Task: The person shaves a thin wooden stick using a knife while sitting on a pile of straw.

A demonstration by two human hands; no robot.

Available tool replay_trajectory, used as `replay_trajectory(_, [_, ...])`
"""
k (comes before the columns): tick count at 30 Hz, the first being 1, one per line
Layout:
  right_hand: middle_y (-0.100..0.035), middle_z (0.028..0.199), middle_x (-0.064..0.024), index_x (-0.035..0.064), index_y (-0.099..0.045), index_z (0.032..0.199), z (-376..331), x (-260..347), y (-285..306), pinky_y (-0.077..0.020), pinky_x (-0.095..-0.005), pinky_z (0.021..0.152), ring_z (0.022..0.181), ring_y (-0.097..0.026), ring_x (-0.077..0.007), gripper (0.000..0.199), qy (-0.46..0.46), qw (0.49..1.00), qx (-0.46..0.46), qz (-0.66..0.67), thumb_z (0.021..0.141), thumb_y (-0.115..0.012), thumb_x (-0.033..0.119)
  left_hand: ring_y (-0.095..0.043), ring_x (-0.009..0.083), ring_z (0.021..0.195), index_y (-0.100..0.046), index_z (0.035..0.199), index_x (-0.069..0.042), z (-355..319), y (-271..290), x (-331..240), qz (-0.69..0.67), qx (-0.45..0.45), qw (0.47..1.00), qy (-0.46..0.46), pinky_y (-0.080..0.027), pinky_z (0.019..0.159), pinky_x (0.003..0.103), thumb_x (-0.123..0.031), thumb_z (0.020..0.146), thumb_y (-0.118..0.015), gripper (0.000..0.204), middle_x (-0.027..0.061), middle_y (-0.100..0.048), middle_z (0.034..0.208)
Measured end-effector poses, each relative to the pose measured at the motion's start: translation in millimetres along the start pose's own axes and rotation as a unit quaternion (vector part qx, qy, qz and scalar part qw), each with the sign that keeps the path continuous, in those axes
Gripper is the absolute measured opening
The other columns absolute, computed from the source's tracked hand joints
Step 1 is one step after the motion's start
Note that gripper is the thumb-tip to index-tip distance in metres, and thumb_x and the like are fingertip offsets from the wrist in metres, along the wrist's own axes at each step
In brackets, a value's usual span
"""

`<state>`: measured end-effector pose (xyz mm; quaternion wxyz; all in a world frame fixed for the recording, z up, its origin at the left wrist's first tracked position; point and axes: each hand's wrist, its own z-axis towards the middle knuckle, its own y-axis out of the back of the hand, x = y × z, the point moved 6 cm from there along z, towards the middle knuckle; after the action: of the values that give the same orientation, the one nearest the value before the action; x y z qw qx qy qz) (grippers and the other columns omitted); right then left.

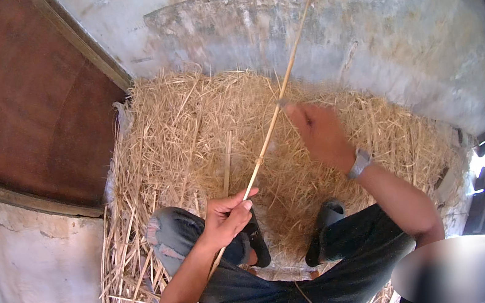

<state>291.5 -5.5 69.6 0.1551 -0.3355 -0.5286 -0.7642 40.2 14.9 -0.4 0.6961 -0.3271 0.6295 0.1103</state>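
Observation:
A long, thin yellow straw stalk (282,84) runs diagonally from above my lap up toward the wall. My left hand (227,215) is shut around its lower part, just above my knee. My right hand (317,131), with a grey watch (359,163) on the wrist, pinches the stalk higher up with its fingertips. Both hands are over a big heap of dry straw (189,128). My legs in dark trousers and black sandals (255,239) rest at the heap's near edge.
A weathered plaster wall (362,29) curves behind the straw heap. A reddish-brown door (25,101) with a wooden frame stands at the left. Loose stalks (125,267) lie scattered on the pale floor at the lower left. A dark opening shows at the right edge.

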Motion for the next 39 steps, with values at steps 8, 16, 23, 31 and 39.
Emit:
replay_trajectory(8, [-0.061, 0.070, -0.0255, 0.0005, -0.064, 0.087, -8, -3, -24, -0.0466, -0.0514, 0.058, 0.063, -0.061, -0.0435, 0.050, 0.047, 0.998, 0.027, 0.023, 0.105, -0.047, 0.044, -0.030, 0.0039, 0.042, -0.062, 0.135, -0.001, 2, 3, 0, 0.017, -0.028, 0.999, 0.000, -0.022, 0.042, 0.025, -0.010, 0.104, -0.056, 0.033, -0.0071, -0.038, 0.053])
replay_trajectory(16, [-0.043, 0.058, -0.0101, -0.0010, -0.063, 0.080, -13, 0, -32, -0.0379, -0.0372, 0.052, 0.055, -0.040, -0.0152, 0.055, 0.005, 0.982, 0.063, 0.180, 0.103, -0.054, 0.048, -0.035, -0.0007, 0.052, -0.059, 0.138, 0.001, 0, 9, 3, 0.050, -0.033, 0.998, 0.031, -0.026, 0.048, 0.020, -0.006, 0.103, -0.056, 0.035, -0.0087, -0.046, 0.063])
replay_trajectory(23, [-0.047, 0.057, -0.0040, -0.0003, -0.064, 0.082, -17, 26, -18, -0.0342, -0.0335, 0.050, 0.055, -0.040, -0.0095, 0.038, 0.009, 0.982, 0.129, 0.136, 0.095, -0.069, 0.035, -0.037, -0.0029, 0.068, -0.066, 0.131, -0.001, 6, 2, 2, 0.203, -0.076, 0.976, -0.003, -0.029, 0.057, 0.017, -0.002, 0.098, -0.065, 0.033, -0.0129, -0.053, 0.078])
replay_trajectory(31, [-0.055, 0.059, -0.0140, 0.0024, -0.065, 0.080, -40, 41, -32, -0.0411, -0.0396, 0.051, 0.050, -0.052, -0.0268, 0.035, 0.155, 0.958, 0.167, 0.174, 0.092, -0.072, 0.034, -0.048, -0.0009, 0.075, -0.066, 0.130, 0.000, 8, 10, 5, 0.272, -0.075, 0.959, -0.026, -0.039, 0.064, 0.017, -0.001, 0.098, -0.065, 0.033, -0.0093, -0.063, 0.091])
replay_trajectory(39, [-0.058, 0.062, -0.0193, 0.0023, -0.064, 0.085, -38, 40, -20, -0.0460, -0.0472, 0.059, 0.058, -0.060, -0.0384, 0.043, 0.088, 0.986, 0.116, 0.087, 0.095, -0.064, 0.044, -0.054, 0.0005, 0.079, -0.064, 0.132, -0.001, 6, 11, 5, 0.203, -0.087, 0.975, -0.011, -0.045, 0.070, 0.018, -0.004, 0.098, -0.065, 0.034, -0.0040, -0.068, 0.096])
